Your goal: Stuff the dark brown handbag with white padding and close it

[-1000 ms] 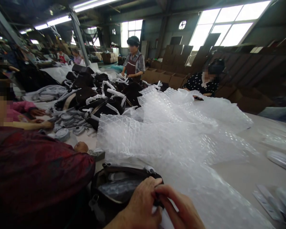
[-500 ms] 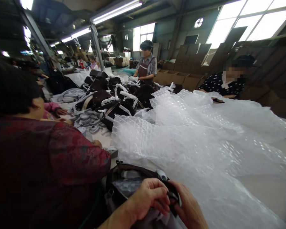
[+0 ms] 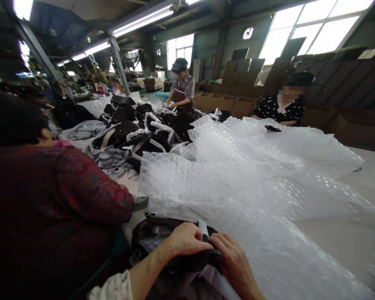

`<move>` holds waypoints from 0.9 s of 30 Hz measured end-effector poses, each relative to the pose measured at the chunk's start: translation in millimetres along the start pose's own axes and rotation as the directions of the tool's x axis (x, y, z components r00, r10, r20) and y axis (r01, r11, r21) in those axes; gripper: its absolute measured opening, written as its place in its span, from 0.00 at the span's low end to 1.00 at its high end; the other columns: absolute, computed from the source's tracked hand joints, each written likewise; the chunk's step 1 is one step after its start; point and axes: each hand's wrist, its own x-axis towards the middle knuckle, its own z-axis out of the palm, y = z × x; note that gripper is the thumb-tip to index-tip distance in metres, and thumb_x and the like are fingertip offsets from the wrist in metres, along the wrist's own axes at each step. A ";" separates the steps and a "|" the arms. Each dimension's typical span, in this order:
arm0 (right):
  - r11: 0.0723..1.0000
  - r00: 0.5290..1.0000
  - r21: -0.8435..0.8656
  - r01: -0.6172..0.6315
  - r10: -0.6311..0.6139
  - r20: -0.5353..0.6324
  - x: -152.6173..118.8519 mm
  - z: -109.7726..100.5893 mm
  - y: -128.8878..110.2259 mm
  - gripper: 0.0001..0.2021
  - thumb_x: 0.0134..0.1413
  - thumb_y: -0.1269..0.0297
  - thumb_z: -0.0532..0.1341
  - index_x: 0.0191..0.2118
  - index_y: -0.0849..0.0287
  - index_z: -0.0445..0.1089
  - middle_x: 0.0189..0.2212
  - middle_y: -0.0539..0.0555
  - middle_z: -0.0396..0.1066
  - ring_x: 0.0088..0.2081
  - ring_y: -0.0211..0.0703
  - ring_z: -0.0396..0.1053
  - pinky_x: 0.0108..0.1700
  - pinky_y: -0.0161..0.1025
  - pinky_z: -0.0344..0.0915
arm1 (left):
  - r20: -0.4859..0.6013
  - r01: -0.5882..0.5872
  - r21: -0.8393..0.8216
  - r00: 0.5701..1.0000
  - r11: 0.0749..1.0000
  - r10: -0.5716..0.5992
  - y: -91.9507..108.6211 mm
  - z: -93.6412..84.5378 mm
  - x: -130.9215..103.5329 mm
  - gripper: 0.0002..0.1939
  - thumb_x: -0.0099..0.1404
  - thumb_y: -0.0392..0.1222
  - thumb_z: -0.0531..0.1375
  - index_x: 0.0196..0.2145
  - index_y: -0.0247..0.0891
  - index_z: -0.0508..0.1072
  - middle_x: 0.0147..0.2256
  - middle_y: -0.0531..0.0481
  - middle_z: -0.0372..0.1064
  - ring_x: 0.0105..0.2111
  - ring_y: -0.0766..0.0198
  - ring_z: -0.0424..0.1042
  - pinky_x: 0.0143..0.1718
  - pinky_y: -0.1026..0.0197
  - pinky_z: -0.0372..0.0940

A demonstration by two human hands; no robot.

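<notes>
A dark bag (image 3: 143, 229) lies open at the bottom centre, with clear plastic filling (image 3: 148, 243) showing inside. My left hand (image 3: 189, 239) reaches across it, its fingers closed on the bag's far right rim. Close beside it, my right hand (image 3: 226, 250) grips the same dark edge from the right. A white strip (image 3: 203, 228) stands up just behind my fingers. Thin whitish wrapping (image 3: 214, 279) hangs below my hands. Both sets of fingertips are partly hidden by the bag's edge.
Bubble wrap (image 3: 237, 179) spreads over the table (image 3: 340, 237) beyond and right of the bag. Dark bags with white-wrapped handles (image 3: 150, 143) are heaped ahead. A person in a dark red top (image 3: 59, 200) sits close on the left; two people stand across the table.
My hands have shifted slightly left in view and now press on the bag's rim, with the left hand turned palm down. The view has turned a little, and the neighbour's arm sits further left.
</notes>
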 end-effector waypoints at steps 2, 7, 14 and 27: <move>0.999 1.000 0.011 -0.030 0.030 0.002 -0.1 -0.7 -1.2 0.16 0.53 0.78 0.55 0.44 0.53 0.70 0.41 0.54 0.77 0.43 0.48 0.72 0.43 0.42 0.69 | -0.047 -0.064 0.236 0.996 0.970 0.077 11.9 4.0 -3.3 0.16 0.48 0.53 0.67 0.19 0.41 0.68 0.19 0.54 0.65 0.23 0.61 0.66 0.27 0.60 0.59; 0.989 0.992 0.094 -0.114 0.118 -0.039 -0.5 0.0 3.9 0.17 0.48 0.80 0.51 0.39 0.54 0.69 0.35 0.52 0.75 0.39 0.47 0.72 0.41 0.41 0.68 | -0.073 -0.128 0.371 0.983 0.920 0.167 22.3 0.0 -6.9 0.05 0.53 0.37 0.59 0.21 0.42 0.72 0.28 0.46 0.74 0.36 0.49 0.74 0.40 0.54 0.64; 0.942 0.961 0.204 -0.265 0.276 -0.030 -15.6 3.7 34.5 0.08 0.55 0.70 0.56 0.39 0.54 0.69 0.37 0.54 0.75 0.40 0.47 0.74 0.43 0.43 0.72 | -0.173 -0.025 0.271 0.982 0.962 0.074 -25.9 -58.5 -30.8 0.07 0.51 0.40 0.57 0.18 0.41 0.65 0.19 0.54 0.63 0.26 0.61 0.66 0.32 0.61 0.56; 0.921 0.907 0.241 -0.305 0.203 0.370 31.6 -45.8 -0.7 0.24 0.63 0.52 0.49 0.59 0.56 0.66 0.66 0.61 0.60 0.67 0.54 0.57 0.70 0.59 0.53 | -0.491 0.097 -0.005 0.867 0.995 -0.087 -97.2 -74.0 -68.4 0.03 0.58 0.39 0.51 0.27 0.41 0.63 0.24 0.54 0.67 0.26 0.64 0.66 0.30 0.62 0.60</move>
